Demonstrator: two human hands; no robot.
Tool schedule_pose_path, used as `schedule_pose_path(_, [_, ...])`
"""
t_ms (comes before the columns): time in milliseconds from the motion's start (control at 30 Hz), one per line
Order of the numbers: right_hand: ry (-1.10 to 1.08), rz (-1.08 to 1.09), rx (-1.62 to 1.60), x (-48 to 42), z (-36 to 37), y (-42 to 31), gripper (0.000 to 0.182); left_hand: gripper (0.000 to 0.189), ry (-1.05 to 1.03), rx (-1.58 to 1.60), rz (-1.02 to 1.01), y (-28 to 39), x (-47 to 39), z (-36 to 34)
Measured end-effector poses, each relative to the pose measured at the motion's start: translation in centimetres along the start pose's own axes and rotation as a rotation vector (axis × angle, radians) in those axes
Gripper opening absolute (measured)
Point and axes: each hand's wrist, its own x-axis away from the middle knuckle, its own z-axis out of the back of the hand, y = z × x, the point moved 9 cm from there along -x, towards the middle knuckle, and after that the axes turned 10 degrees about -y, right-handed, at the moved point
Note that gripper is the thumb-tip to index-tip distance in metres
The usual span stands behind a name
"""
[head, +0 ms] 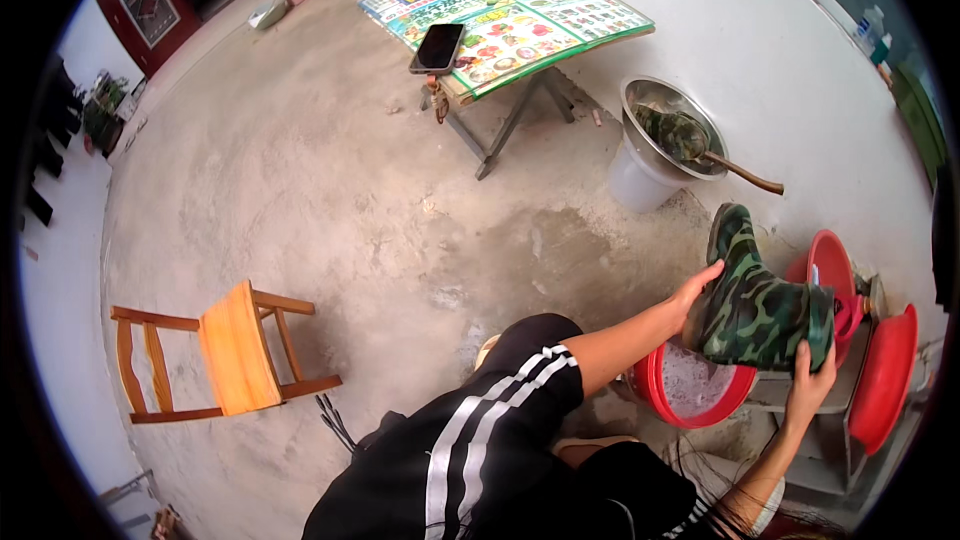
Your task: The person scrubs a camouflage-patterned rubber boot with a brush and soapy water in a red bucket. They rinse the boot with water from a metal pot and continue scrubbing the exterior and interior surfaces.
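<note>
A green camouflage rubber boot [765, 300] lies on its side in the air, between both my hands. My left hand [691, 294] grips it at the sole, with the thumb along its edge and the other fingers hidden behind. Near the cuff, my right hand [814, 375] holds the boot's shaft from below. Partly under the boot stands a red bucket [651, 399] containing foamy water [694, 382].
Beyond the boot, a steel basin [634, 90] rests on a white bucket [645, 178]; a wooden handle [750, 174] sticks out of it. Red basins [889, 382] stand at right. A phone [437, 49] lies on a folding table [555, 22]. A wooden chair [236, 352] is at left.
</note>
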Motion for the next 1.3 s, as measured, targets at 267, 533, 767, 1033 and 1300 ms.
schedule_pose_path(267, [0.021, -0.273, -0.907, 5.9, -6.6, 14.3, 0.046, 0.086, 0.041, -0.828, -0.571, 8.6, 0.3, -3.9])
schedule_pose_path(533, [0.055, -0.731, -1.186, 8.5, -15.1, 20.8, 0.047, 0.092, 0.477, -1.736, -0.478, 7.7, 1.9, -5.9])
schedule_pose_path(767, [-0.090, -0.884, -1.116, 8.6, -18.1, 21.3, 0.030, 0.095, 0.334, -2.117, -0.472, 4.3, 1.2, -10.3])
schedule_pose_path(1033, [-0.052, -0.840, -1.074, 8.2, -17.7, 22.0, 0.030, 0.094, 0.271, -2.101, -0.483, 2.9, 1.8, -11.0])
schedule_pose_path(1300, [-0.034, -0.842, -1.076, 8.2, -18.2, 22.2, 0.031, 0.090, 0.328, -2.129, -0.498, 3.6, 1.6, -10.8])
